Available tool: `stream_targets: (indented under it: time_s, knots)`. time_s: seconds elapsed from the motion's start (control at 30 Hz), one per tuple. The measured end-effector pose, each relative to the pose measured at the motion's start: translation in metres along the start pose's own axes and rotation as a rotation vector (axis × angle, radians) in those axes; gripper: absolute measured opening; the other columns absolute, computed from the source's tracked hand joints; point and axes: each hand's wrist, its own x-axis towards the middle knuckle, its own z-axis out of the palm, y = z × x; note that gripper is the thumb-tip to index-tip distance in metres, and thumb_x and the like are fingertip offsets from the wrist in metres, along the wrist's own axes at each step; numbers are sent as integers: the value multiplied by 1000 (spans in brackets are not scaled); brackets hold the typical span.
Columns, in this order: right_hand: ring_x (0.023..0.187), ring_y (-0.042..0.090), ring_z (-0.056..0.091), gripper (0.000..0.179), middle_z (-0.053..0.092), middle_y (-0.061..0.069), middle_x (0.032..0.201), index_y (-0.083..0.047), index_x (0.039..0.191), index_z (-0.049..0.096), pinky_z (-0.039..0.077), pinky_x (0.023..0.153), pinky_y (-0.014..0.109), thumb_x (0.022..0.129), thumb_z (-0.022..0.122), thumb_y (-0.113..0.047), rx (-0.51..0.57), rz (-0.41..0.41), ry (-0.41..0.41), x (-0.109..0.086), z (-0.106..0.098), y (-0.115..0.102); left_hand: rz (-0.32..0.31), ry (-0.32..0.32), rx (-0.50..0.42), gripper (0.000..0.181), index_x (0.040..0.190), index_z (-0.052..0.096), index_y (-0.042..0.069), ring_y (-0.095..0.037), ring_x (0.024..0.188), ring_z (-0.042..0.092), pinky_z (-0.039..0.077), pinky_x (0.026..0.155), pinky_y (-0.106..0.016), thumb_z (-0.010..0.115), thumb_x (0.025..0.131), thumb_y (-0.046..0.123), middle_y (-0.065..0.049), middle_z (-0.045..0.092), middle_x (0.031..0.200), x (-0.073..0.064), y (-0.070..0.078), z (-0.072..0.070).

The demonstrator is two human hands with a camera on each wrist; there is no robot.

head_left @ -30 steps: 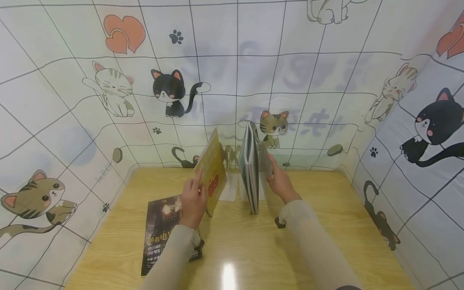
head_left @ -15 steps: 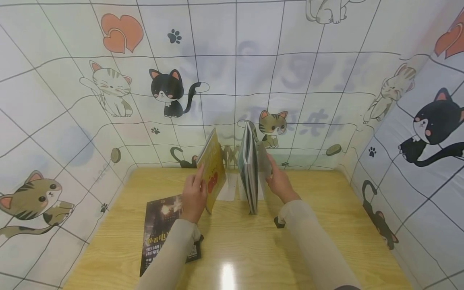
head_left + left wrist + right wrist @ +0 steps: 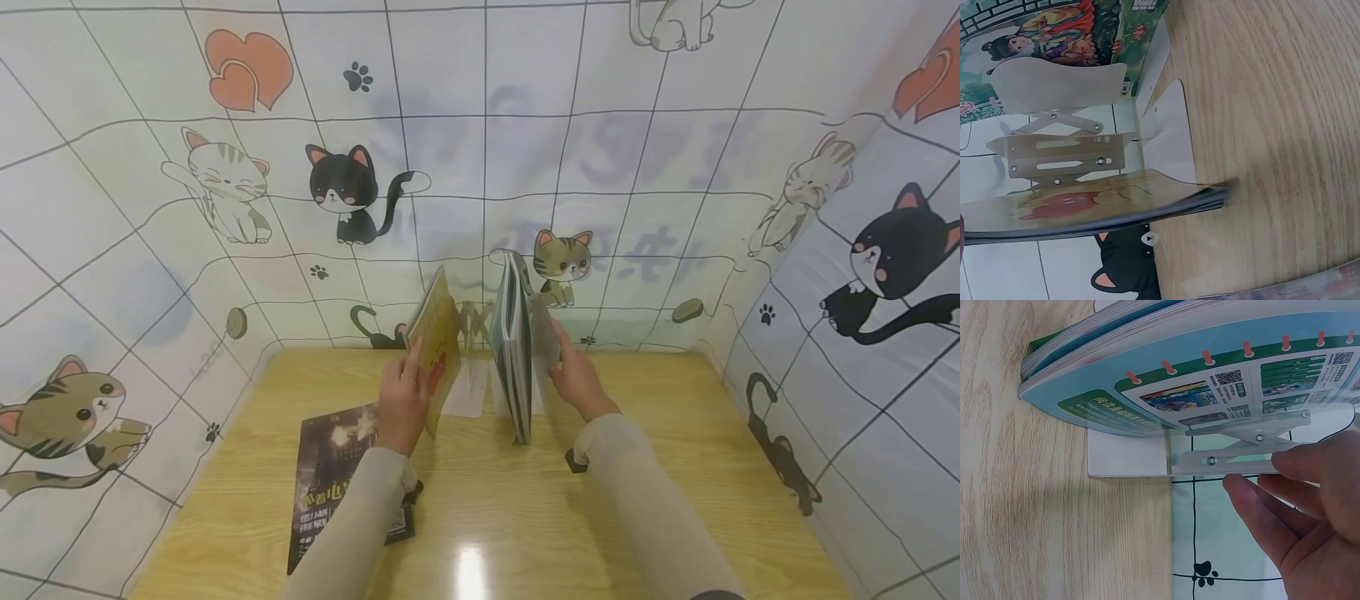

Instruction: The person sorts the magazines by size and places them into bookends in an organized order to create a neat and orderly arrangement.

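Note:
My left hand [image 3: 401, 407] holds a thin yellow book [image 3: 437, 358] upright at the left side of an expandable metal bookend [image 3: 468, 392]. Red artwork shows on its cover [image 3: 1085, 206] in the left wrist view, where almost all of the hand is out of frame. On the other side, my right hand [image 3: 583, 385] pinches the bookend's right end plate [image 3: 1225, 464] between thumb and fingers. Several books [image 3: 516, 358] with green and blue covers stand between the bookend's plates, close to the right one. A gap separates them from the yellow book.
A dark booklet [image 3: 322, 467] with yellow lettering lies flat at the left of the wooden table [image 3: 495, 508], partly under my left forearm. A cat-patterned wall covering [image 3: 442, 167] rises behind and at both sides.
My left hand has shifted slightly forward and right. The yellow book has turned more edge-on, and its near lower corner has moved back. My right hand and the standing books stay put.

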Motion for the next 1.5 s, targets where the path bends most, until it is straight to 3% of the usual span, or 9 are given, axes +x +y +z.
stream_targets:
  time_s: [0.2, 0.33, 0.43, 0.67, 0.87, 1.3, 1.5]
  knots:
    - [58, 24, 50, 95, 59, 14, 81, -24, 157, 11, 44, 55, 38, 85, 68, 4, 4, -12, -3, 0, 0, -1, 29, 10, 46, 57, 143, 49, 9, -30, 72, 51, 51, 62, -41, 59, 88, -4, -18, 53, 85, -2, -4, 3]
    - [58, 24, 50, 96, 60, 15, 84, -25, 157, 10, 44, 54, 37, 85, 68, 3, -5, -9, -1, 0, 0, -1, 17, 12, 49, 56, 143, 49, 10, -30, 74, 52, 51, 62, -41, 59, 89, -3, -18, 54, 86, -4, -5, 4]
    - [60, 24, 51, 96, 61, 16, 87, -25, 157, 10, 44, 55, 37, 86, 69, 2, -7, -4, -2, 0, 1, 0, -5, 4, 30, 57, 142, 50, 10, -30, 75, 53, 51, 62, -41, 62, 88, -3, -18, 53, 88, -4, -5, 3]
    - [57, 24, 50, 96, 60, 13, 78, -25, 157, 9, 43, 53, 37, 86, 68, 2, 0, -2, -7, 0, 2, 2, -72, -18, -47, 58, 141, 51, 8, -26, 73, 53, 53, 61, -36, 66, 86, -5, -17, 51, 91, -7, -3, -1]
    - [69, 28, 57, 97, 64, 20, 93, -26, 157, 10, 48, 61, 42, 85, 69, 2, -3, -4, 3, 1, 3, 2, -100, -39, -91, 56, 141, 50, 8, -25, 75, 54, 54, 64, -35, 66, 88, -4, -16, 51, 93, -13, -5, -2]
    - [76, 34, 60, 96, 64, 22, 93, -25, 156, 12, 50, 66, 47, 85, 69, 3, 5, -21, 21, 1, 2, 1, -45, -8, -118, 62, 138, 53, 7, -25, 77, 56, 55, 63, -32, 71, 81, -11, -16, 52, 91, -18, -8, -3]
    - [74, 33, 60, 95, 64, 22, 94, -24, 156, 12, 49, 62, 45, 85, 68, 4, 2, -18, 21, 0, 1, 1, -39, -4, -123, 62, 137, 55, 7, -24, 77, 57, 56, 62, -30, 72, 80, -11, -15, 53, 92, -24, -9, -2]
